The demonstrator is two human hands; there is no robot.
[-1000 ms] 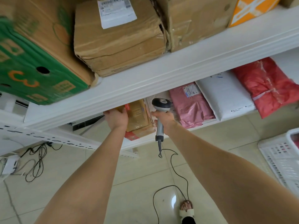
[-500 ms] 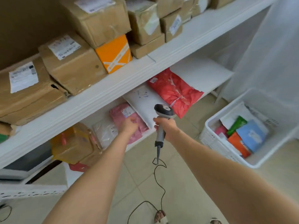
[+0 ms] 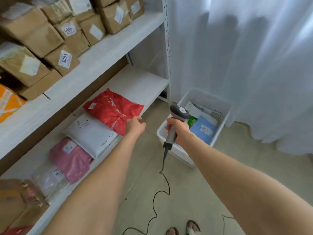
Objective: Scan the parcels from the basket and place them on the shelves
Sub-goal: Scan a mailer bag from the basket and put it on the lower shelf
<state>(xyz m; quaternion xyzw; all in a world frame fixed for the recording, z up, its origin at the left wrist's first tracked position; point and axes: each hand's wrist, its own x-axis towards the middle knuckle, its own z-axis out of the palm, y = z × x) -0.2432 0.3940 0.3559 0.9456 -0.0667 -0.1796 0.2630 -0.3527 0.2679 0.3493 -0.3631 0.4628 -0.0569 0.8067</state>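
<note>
Near the right end of the lower white shelf (image 3: 140,83), the left hand (image 3: 135,126) hangs over the near corner of a red plastic mailer bag (image 3: 111,107). Its fingers are loosely curled and hold nothing; whether they touch the bag cannot be told. To the right, the right hand (image 3: 180,133) has its fingers wrapped round the handle of a grey handheld barcode scanner (image 3: 179,112), head up. A black cable (image 3: 163,187) trails from the scanner's base across the tiled floor (image 3: 194,192). Just beyond the scanner, on the floor beside the white shelf post (image 3: 167,48), stands a white plastic basket (image 3: 226,107) holding parcels, among them a light blue soft parcel (image 3: 203,130) and a green packet (image 3: 192,120). Left of the red bag on the same shelf lie a white padded mailer (image 3: 91,131), touching it, then a pink plastic mailer (image 3: 71,158) and a clear plastic bag (image 3: 49,182). Brown cardboard boxes (image 3: 33,31) with white labels fill the upper shelf (image 3: 105,51). A pale curtain (image 3: 254,65) hangs on the far right.
</note>
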